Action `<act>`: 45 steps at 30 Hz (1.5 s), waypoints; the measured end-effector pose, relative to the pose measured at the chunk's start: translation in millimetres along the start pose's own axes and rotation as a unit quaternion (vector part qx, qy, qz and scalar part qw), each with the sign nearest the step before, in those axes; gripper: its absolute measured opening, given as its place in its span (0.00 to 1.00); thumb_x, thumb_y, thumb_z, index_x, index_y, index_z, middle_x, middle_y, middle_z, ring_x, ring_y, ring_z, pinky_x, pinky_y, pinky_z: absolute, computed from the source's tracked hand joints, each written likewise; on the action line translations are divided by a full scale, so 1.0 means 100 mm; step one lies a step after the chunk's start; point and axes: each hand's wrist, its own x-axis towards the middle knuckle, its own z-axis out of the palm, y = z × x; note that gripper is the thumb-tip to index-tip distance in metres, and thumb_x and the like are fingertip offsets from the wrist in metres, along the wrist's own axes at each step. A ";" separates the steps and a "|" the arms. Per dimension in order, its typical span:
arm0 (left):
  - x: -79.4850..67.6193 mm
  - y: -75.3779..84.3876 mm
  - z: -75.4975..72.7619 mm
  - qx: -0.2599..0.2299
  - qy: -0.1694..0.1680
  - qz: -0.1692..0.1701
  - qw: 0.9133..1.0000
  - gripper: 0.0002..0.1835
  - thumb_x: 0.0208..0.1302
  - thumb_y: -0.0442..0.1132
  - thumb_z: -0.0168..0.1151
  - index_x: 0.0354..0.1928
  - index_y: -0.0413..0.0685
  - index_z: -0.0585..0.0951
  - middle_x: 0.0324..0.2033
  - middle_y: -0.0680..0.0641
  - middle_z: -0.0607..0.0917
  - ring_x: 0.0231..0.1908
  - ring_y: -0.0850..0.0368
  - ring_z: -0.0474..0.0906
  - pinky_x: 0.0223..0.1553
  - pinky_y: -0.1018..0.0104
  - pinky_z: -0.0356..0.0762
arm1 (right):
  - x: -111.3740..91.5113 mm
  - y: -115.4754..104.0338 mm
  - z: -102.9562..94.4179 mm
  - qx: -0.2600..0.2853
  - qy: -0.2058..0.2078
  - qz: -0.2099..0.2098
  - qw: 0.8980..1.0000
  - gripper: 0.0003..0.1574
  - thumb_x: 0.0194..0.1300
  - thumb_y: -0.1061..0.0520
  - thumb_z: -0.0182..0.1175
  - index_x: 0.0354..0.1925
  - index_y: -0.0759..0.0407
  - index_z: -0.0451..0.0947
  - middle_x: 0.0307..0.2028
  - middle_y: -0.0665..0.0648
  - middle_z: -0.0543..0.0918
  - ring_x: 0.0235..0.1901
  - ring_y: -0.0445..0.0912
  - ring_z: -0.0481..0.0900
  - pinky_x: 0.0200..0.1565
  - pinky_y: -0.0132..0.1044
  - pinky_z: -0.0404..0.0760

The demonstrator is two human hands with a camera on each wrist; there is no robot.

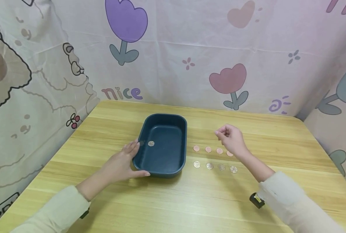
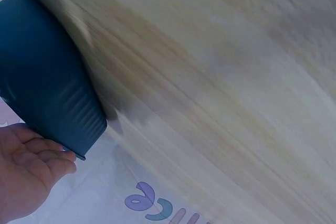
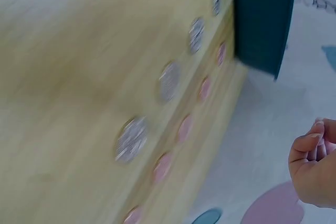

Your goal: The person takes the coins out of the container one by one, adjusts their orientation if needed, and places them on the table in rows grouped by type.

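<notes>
My left hand (image 1: 121, 163) holds a dark blue rectangular plastic bin (image 1: 186, 139) by its near left corner. Its fingers lie at the left rim, and the thumb reaches along the near end. One silvery coin (image 1: 151, 143) lies inside the bin, toward its left wall. Above the table, right of the bin, my right hand (image 1: 231, 139) has its fingers curled and thumb and index fingertips together; no object shows between them. Under it run a row of copper-pink coins (image 1: 208, 149) and, nearer me, a row of silvery coins (image 1: 209, 166). The hand partly covers the pink row's right end.
Both rows lie flat on the wood-grain table (image 1: 173, 204), just right of the bin. A patterned cloth (image 1: 173, 74) hangs along the table's back edge and both sides. Small black devices, such as this one (image 1: 257, 200), sit at the wrists.
</notes>
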 end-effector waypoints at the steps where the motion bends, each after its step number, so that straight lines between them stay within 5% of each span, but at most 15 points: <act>1: 0.00 0.00 0.00 -0.001 0.000 0.000 1.000 0.60 0.41 0.73 0.61 0.66 0.31 0.61 0.68 0.32 0.59 0.64 0.30 0.60 0.57 0.39 0.68 | 0.01 -0.04 0.05 0.007 -0.005 -0.003 1.000 0.09 0.63 0.63 0.57 0.34 0.71 0.73 0.23 0.57 0.77 0.18 0.35 0.69 0.21 0.24 0.72; 21: 0.01 0.01 0.00 -0.013 -0.003 0.002 1.000 0.59 0.42 0.71 0.63 0.66 0.32 0.60 0.68 0.32 0.58 0.64 0.30 0.59 0.58 0.39 0.66 | 0.17 -0.49 0.90 0.034 -0.060 -0.089 0.994 0.07 0.61 0.63 0.60 0.29 0.68 0.76 0.20 0.60 0.77 0.17 0.38 0.69 0.19 0.26 0.70; 34: 0.03 0.00 0.00 -0.006 -0.001 0.009 1.000 0.59 0.43 0.72 0.62 0.66 0.32 0.62 0.67 0.32 0.59 0.64 0.31 0.60 0.57 0.40 0.68 | 0.29 -0.62 1.38 0.029 -0.084 -0.089 0.992 0.07 0.60 0.61 0.61 0.29 0.65 0.77 0.21 0.58 0.78 0.19 0.40 0.68 0.22 0.26 0.68; 45: 0.01 -0.02 0.01 -0.005 0.006 0.013 1.000 0.58 0.43 0.71 0.62 0.65 0.31 0.63 0.67 0.32 0.60 0.63 0.31 0.61 0.57 0.41 0.69 | 0.43 -0.60 1.75 -0.011 -0.163 -0.087 0.983 0.05 0.62 0.61 0.59 0.32 0.64 0.78 0.27 0.59 0.80 0.22 0.40 0.71 0.25 0.24 0.71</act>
